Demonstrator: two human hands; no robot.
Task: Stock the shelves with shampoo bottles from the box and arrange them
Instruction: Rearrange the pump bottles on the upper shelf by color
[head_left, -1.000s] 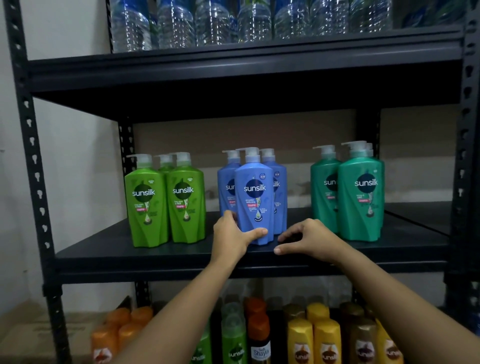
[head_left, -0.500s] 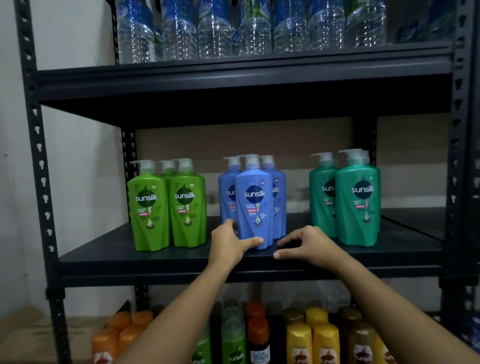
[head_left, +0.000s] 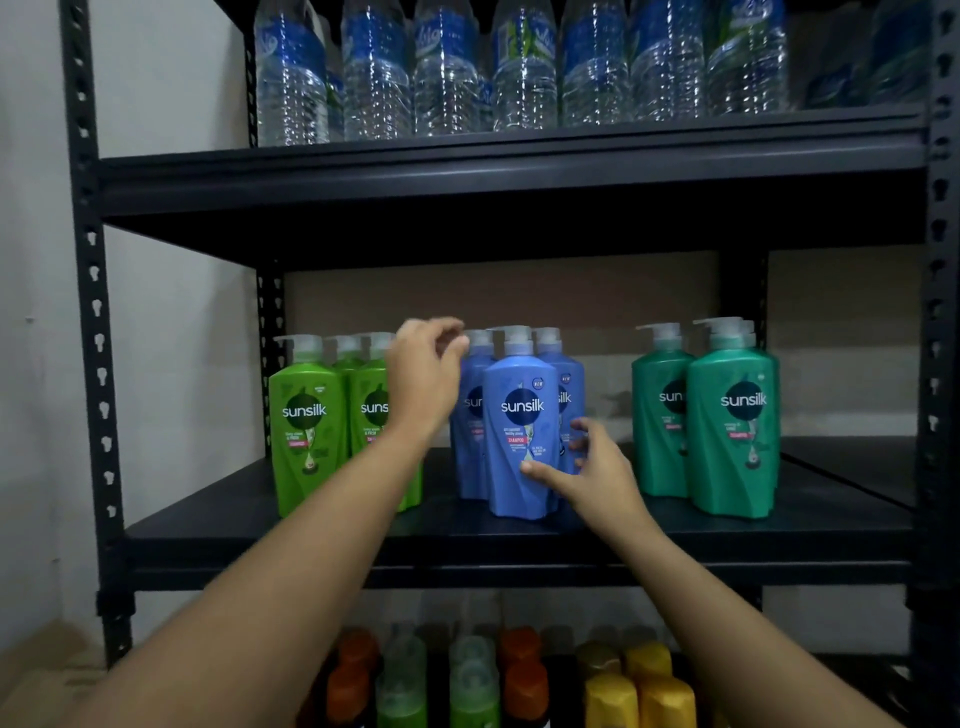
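Under our right hand (head_left: 592, 470): front blue bottle (head_left: 519, 436) on the middle shelf (head_left: 363, 535), fingers spread, touching it
Left hand (head_left: 423, 379): loosely curled, reaching for the back-left pump (head_left: 478, 338), empty
Tip: we're nudging gently, labels forward

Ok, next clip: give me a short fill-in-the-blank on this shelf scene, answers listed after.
1. The right hand touches the front ____ shampoo bottle.
2. The left hand is raised in front of the ____ bottles, near the blue pump tops.
3. The top shelf holds ____ bottles.
4. On the far right stand the ____ bottles.

Answers: blue; light green; water; teal
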